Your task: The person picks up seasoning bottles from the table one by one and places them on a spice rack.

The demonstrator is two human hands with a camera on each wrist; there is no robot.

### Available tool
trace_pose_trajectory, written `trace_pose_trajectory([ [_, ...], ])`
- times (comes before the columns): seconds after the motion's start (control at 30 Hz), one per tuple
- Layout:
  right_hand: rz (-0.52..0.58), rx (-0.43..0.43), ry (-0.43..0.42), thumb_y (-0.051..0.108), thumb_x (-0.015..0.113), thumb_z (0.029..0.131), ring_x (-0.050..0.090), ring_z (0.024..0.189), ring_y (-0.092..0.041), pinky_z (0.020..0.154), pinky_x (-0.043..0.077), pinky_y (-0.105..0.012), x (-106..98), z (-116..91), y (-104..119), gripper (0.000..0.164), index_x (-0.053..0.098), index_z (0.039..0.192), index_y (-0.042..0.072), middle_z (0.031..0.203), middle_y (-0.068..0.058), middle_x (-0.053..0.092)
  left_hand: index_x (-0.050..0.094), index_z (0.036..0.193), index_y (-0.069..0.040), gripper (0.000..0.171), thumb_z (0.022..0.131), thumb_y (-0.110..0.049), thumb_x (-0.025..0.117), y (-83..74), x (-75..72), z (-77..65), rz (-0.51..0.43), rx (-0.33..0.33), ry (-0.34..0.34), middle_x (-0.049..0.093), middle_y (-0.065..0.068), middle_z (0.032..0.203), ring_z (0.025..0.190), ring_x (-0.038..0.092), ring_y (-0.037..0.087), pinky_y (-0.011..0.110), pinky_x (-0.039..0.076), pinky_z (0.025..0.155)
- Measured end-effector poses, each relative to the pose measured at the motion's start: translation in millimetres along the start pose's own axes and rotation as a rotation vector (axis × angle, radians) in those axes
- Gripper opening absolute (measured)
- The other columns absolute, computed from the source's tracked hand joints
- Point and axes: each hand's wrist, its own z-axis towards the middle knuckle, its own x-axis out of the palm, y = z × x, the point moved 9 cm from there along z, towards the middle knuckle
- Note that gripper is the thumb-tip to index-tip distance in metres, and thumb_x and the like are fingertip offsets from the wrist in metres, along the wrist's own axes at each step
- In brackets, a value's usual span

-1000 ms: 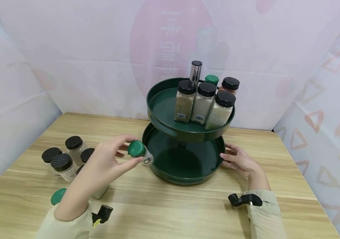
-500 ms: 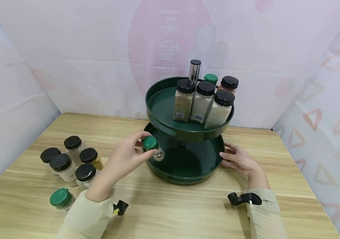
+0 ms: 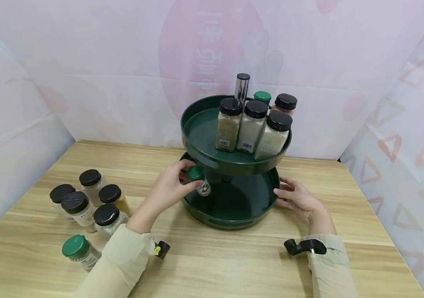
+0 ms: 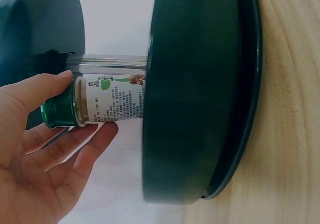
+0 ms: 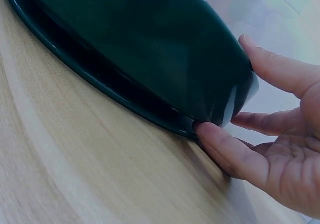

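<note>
— Wooden table (image 3: 219, 265) is seen, with pale printed cloth (image 3: 122, 107) hung behind it. What has just been changed?

— One green-lidded jar (image 4: 102, 99) has been carried inward by the left hand (image 3: 171, 184). A second ago it was held near the left rim of the lower tray (image 3: 234, 200); now it is held inside that rim, below the upper tray (image 3: 201, 124).

— Has it been released?

— Not yet. It is pinched between thumb and fingers around the lid. Its base is hidden by the tray wall, so whether the floor is touched cannot be told.

— And the right hand (image 3: 297, 200)?

— It has been kept in its place. The tray's side is gripped, with the thumb at the rim and a finger at the lower edge.

— What is meant by this for the work?

— The carrying seems almost finished, but the setting down cannot be confirmed. Six jars (image 3: 109, 193) are left standing on the table, at the left.
</note>
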Motion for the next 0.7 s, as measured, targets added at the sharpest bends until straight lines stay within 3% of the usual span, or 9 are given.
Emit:
trace_pose_trajectory([
  [0.3, 0.008, 0.000, -0.002, 0.011, 0.055, 0.102, 0.062, 0.104, -0.007, 0.091, 0.056, -0.022, -1.6, -1.2, 1.3, 0.079, 0.000, 0.158, 0.001, 0.159, -0.032, 0.012, 0.062, 0.122, -0.006, 0.041, 0.088, -0.024, 0.077, 9.3, 15.3, 14.4, -0.043, 0.001, 0.023, 0.071, 0.010, 0.106, 0.089, 0.069, 0.022, 0.036, 0.060, 0.079],
  [0.7, -0.001, -0.014, -0.001, 0.012, 0.056, 0.101, 0.063, 0.103, -0.008, 0.090, 0.056, -0.022, -1.9, -0.3, 0.3, 0.079, 0.002, 0.158, 0.000, 0.156, -0.033, 0.016, 0.063, 0.122, -0.012, 0.039, 0.088, -0.024, 0.077, 10.5, 25.4, 21.7, 0.016, 0.013, 0.011, 0.071, 0.008, 0.111, 0.087, 0.069, 0.024, 0.036, 0.060, 0.075],
])
